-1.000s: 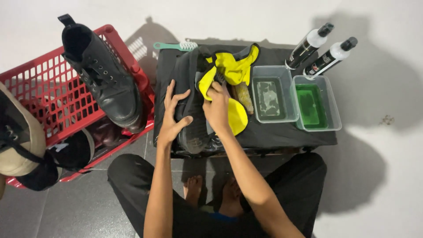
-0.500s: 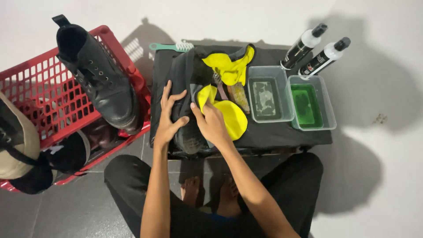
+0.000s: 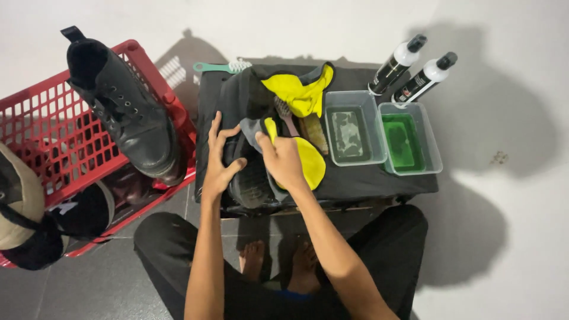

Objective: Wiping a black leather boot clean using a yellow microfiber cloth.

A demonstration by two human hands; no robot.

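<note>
A black shoe (image 3: pixel 252 178) lies sole-up on the black-covered low table (image 3: pixel 367 181). My left hand (image 3: pixel 218 159) grips its left side with fingers spread over it. My right hand (image 3: pixel 283 159) presses a grey and yellow cloth (image 3: pixel 308 160) against the shoe's sole. A second yellow cloth (image 3: pixel 299 92) lies crumpled just behind, and a brush (image 3: pixel 287 112) lies between the two cloths.
A red plastic crate (image 3: pixel 47 118) at the left holds a tall black boot (image 3: pixel 121 109) and other shoes. Two clear tubs, one with murky water (image 3: pixel 349 127) and one with green liquid (image 3: pixel 406 142), sit at the right. Two spray bottles (image 3: pixel 415 71) lie behind them. A green brush (image 3: pixel 222 66) lies at the table's far edge.
My right hand has slid down the sole toward me with the cloth. My left hand stays on the shoe's side.
</note>
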